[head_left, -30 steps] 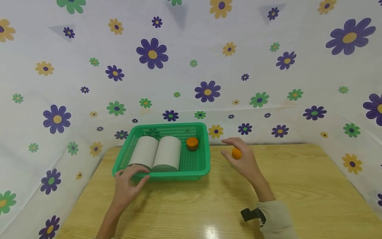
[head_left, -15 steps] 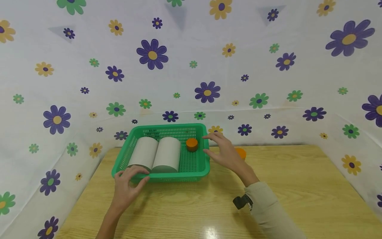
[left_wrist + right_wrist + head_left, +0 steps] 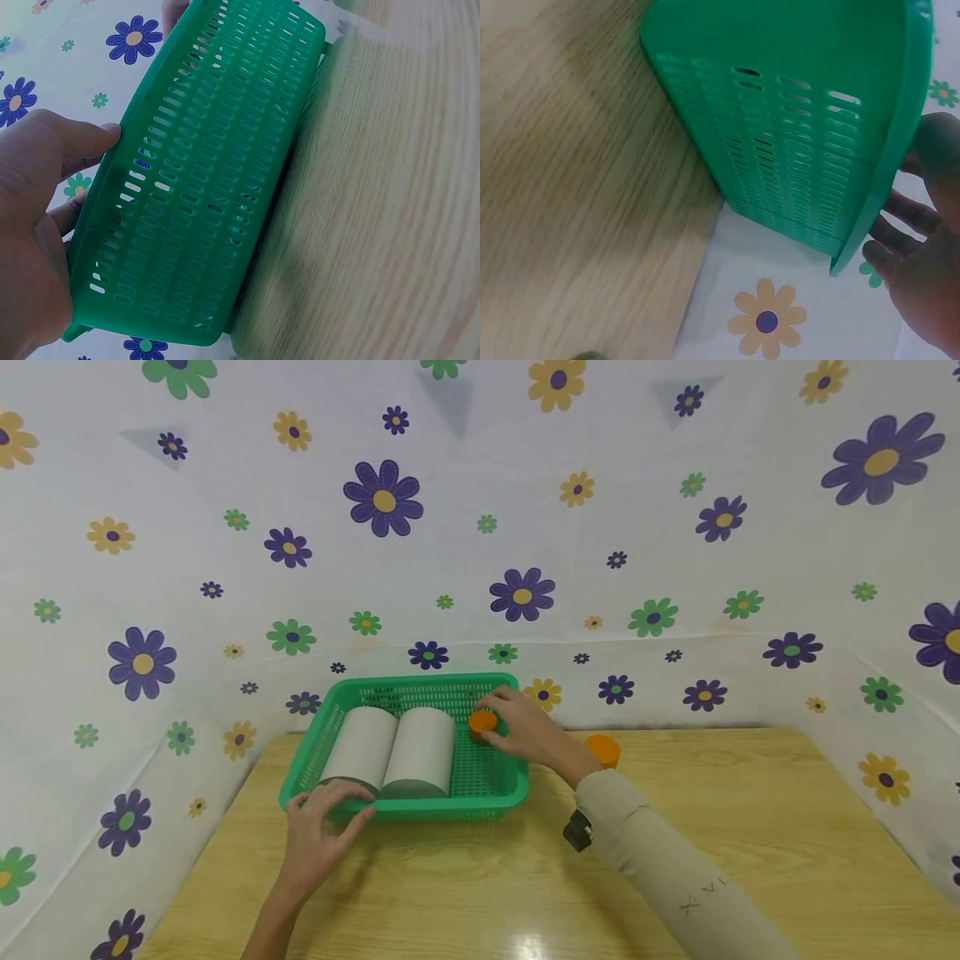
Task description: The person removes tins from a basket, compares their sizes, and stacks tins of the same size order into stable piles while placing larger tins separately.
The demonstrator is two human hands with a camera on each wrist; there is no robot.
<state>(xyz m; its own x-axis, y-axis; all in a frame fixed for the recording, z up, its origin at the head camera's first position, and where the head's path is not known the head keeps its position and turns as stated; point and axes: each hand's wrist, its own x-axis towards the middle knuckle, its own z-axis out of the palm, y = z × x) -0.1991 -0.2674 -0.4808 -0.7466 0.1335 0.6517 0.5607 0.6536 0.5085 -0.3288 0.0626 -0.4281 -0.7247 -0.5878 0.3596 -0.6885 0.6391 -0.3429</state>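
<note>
A green plastic basket [image 3: 522,768] holds two white rolls [image 3: 363,739] side by side and a short orange cylinder [image 3: 482,722] toward its right end. With thumb and fingers at the near rim, my left hand [image 3: 322,827] holds the basket's front left part. In the left wrist view that thumb [image 3: 97,139] lies against the rim, the other fingers mostly hidden behind it. My right hand [image 3: 528,727] reaches over the basket's right side, fingertips behind and thumb in front of the orange cylinder. The right wrist view shows the right hand [image 3: 926,247] beyond the rim, the cylinder hidden.
A second orange cylinder [image 3: 603,750] stands on the wooden table [image 3: 712,827], right of the basket and partly behind the right forearm. White flowered cloth [image 3: 450,560] rises behind the table and along both sides. A black strap [image 3: 577,831] hangs at the right wrist.
My right hand has moved left, from beside the orange cylinder on the table, over the basket's right rim to the cylinder inside. The left hand stays at the near rim.
</note>
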